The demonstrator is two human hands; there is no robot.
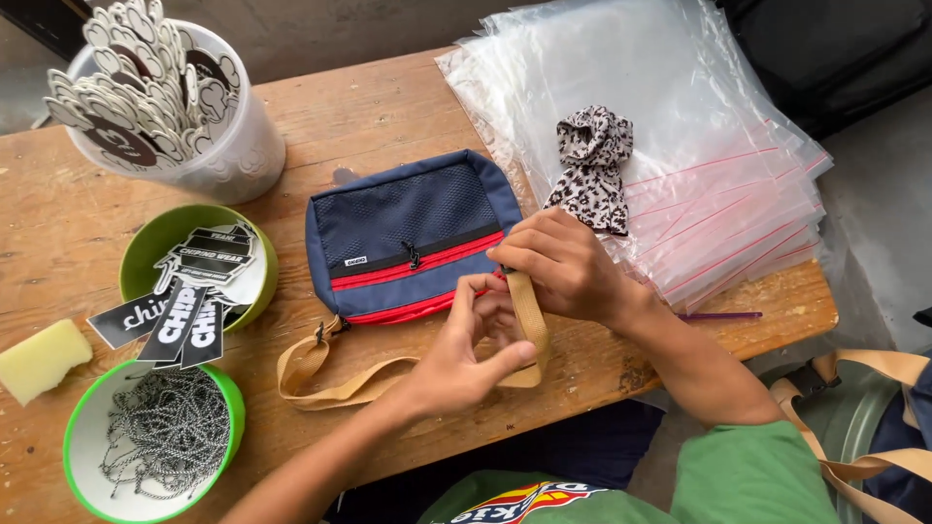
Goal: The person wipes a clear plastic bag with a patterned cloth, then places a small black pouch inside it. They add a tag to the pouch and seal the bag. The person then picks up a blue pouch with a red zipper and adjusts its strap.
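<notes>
A navy pouch bag [408,228] with a mesh front, red zip bands and a black zip pull lies flat on the wooden table [58,223]. Its tan webbing strap [335,383] loops off the lower left corner and runs along the table's front. My right hand [558,267] pinches the strap's other end at the bag's right edge. My left hand [471,349] grips the same strap just below, thumb pressed across the webbing.
A stack of clear zip bags with red seals [699,126] lies at right, a leopard-print cloth [594,165] on it. At left: a white tub of tags [243,155], a green bowl of stickers [146,257], a green bowl of ball chains [160,442], a yellow sponge [39,357].
</notes>
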